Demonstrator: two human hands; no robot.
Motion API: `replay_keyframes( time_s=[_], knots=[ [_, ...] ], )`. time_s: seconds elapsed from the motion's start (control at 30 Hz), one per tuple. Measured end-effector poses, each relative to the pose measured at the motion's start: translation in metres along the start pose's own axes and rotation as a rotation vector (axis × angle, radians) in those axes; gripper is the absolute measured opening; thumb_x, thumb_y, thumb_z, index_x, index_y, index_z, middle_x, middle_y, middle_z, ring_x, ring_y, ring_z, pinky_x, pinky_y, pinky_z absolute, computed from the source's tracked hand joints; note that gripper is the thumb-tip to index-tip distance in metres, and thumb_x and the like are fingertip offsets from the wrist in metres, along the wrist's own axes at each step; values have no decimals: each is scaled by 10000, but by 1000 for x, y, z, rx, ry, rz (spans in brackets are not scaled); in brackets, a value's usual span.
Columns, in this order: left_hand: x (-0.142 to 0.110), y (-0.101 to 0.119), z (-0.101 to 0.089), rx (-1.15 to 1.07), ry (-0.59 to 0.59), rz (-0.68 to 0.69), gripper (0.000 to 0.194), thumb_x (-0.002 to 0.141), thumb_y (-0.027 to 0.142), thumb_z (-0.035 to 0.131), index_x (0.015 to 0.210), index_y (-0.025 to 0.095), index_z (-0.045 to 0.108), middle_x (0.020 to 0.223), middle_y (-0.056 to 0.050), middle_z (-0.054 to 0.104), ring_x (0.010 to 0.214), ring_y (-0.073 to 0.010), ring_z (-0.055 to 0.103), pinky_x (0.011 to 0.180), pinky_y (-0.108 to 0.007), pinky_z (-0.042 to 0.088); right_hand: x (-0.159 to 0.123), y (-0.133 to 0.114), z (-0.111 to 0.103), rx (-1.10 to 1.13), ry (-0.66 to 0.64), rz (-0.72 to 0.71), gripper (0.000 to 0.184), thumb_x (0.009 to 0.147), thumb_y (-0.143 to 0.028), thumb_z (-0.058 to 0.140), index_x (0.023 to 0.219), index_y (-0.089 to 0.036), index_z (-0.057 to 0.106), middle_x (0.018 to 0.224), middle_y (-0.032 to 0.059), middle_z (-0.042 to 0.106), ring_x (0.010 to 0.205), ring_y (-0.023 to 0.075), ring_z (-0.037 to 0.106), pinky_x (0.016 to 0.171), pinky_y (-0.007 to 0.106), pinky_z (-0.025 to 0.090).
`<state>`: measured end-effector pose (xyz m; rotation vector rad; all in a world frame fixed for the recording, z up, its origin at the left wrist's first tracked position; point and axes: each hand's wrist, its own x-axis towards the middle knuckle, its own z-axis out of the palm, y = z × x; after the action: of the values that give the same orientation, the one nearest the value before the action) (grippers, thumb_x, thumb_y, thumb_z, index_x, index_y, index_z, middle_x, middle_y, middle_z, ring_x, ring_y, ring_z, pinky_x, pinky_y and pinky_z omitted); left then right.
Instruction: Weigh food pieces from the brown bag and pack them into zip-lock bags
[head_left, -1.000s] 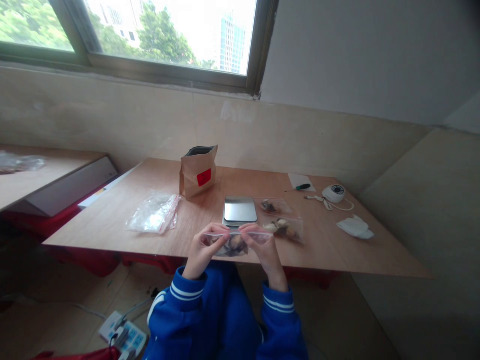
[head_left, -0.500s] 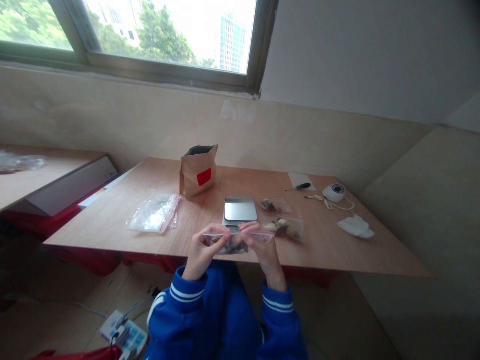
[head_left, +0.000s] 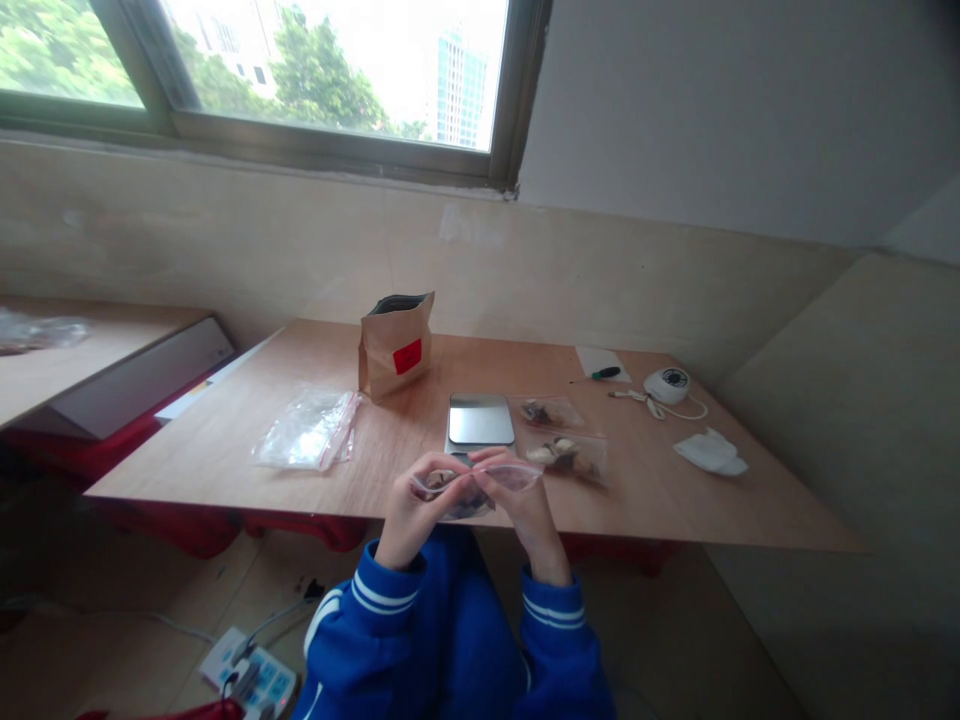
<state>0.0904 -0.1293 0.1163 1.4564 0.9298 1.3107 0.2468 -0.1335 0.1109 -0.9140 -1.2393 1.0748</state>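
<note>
Between my two hands is a clear zip bag [head_left: 469,508] with dark and pale dried pieces inside, held at the table's front edge. My left hand [head_left: 420,503] pinches the bag's top rim on the left, where the mouth gapes a little. My right hand [head_left: 520,505] pinches the rim close beside it, thumbs nearly touching. Just beyond my fingers sits a digital scale [head_left: 480,420] with a bare metal plate; its front is partly hidden by my hands. Right of it lie two filled zip bags, a smaller one [head_left: 551,412] and a larger one [head_left: 568,457].
A brown paper pouch [head_left: 394,350] stands open at the back. Flat clear zip bags [head_left: 306,430] lie on the left. To the right are a screwdriver [head_left: 604,374], a white dome camera [head_left: 666,386] with its cable, and a crumpled white tissue [head_left: 711,452]. A power strip [head_left: 251,670] lies on the floor.
My hands have drawn closer together at the middle of the bag's rim. Its left side now bows open where it was nearly straight. Things on the table have stayed put.
</note>
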Motion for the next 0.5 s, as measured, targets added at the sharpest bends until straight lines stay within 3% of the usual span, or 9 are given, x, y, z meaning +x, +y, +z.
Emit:
replay_keyframes(
  time_s=[0.2, 0.4, 0.5],
  knots=[
    [0, -2, 1, 25, 47, 0, 179, 787, 321, 676, 776, 143, 667, 804, -52, 674, 743, -158, 633, 689, -260, 507, 3, 0, 5, -60, 39, -120, 50, 753, -255, 712, 731, -211, 720, 849, 40, 677, 886, 196, 651, 804, 323, 532],
    [0, -1, 5, 43, 86, 7, 177, 795, 328, 663, 768, 152, 663, 787, -47, 659, 738, -163, 625, 690, -275, 500, 4, 0, 13, -120, 113, -145, 55, 745, -240, 704, 710, -198, 703, 813, 37, 670, 836, 188, 651, 759, 301, 533],
    [5, 8, 10, 53, 115, 35, 189, 762, 328, 695, 862, 169, 665, 957, -70, 658, 920, -202, 615, 848, -327, 477, 5, 4, 5, -93, 156, -73, 126, 750, -310, 704, 735, -186, 691, 754, 30, 681, 726, 176, 651, 689, 297, 541]
  ],
)
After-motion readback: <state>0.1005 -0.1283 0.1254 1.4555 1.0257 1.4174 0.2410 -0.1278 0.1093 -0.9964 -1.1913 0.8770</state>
